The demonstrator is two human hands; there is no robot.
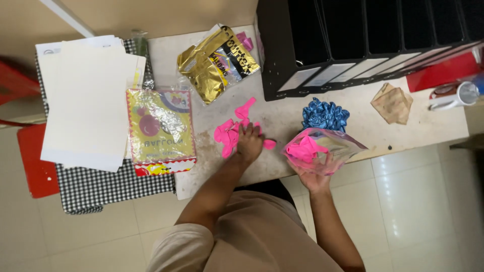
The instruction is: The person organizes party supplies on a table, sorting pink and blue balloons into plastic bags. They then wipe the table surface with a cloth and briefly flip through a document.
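Observation:
My left hand (249, 143) rests palm down on a loose cluster of pink balloons (227, 134) lying on the white table (282, 121), its fingers spread over them. One more pink balloon (245, 108) lies just beyond the cluster. My right hand (313, 179) holds a clear plastic bag (322, 151) from below at the table's front edge; the bag has more pink balloons inside. A pile of blue balloons (325, 116) lies right behind the bag.
A yellow balloon packet (160, 132) lies left of my left hand, beside a stack of white paper (85, 95) on a checked cloth (111, 186). A gold foil packet (217, 63), black file boxes (363, 40), a brown paper piece (392, 103) and a white mug (456, 96) stand farther back.

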